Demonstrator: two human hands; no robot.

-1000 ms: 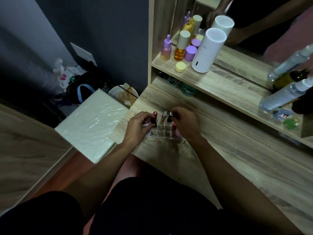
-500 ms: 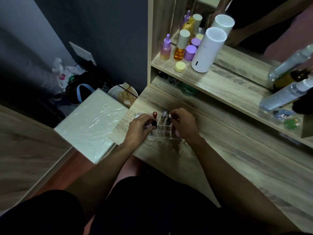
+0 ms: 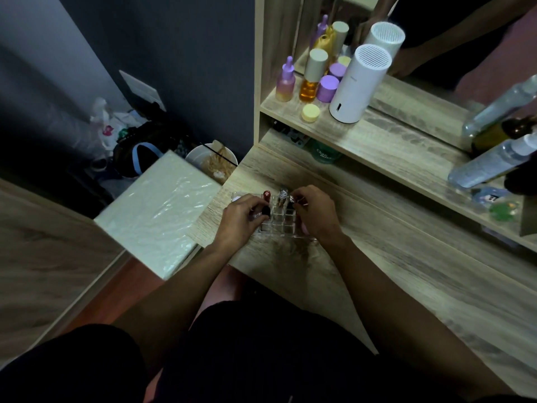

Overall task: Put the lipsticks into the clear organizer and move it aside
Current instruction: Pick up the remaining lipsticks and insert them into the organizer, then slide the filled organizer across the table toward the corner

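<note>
My two hands are in the middle of the frame, at the clear organizer (image 3: 283, 225) on the wooden counter (image 3: 406, 271). The organizer sits near the left edge of the counter, and its near rows of little boxes look empty.

My left hand (image 3: 239, 221) pinches a dark lipstick (image 3: 265, 212) at the left side of the organizer. My right hand (image 3: 315, 212) has its fingers closed on a shiny lipstick (image 3: 291, 199) at the back right of the organizer.

A red lipstick (image 3: 266, 195) stands up at the back left. A silver lipstick (image 3: 282, 194) stands just beside it, between the red one and my right hand.

In the upper part of the frame a shelf (image 3: 377, 141) holds a white can (image 3: 356, 85), a purple bottle (image 3: 286, 82) and a yellow lid (image 3: 310, 112).
</note>
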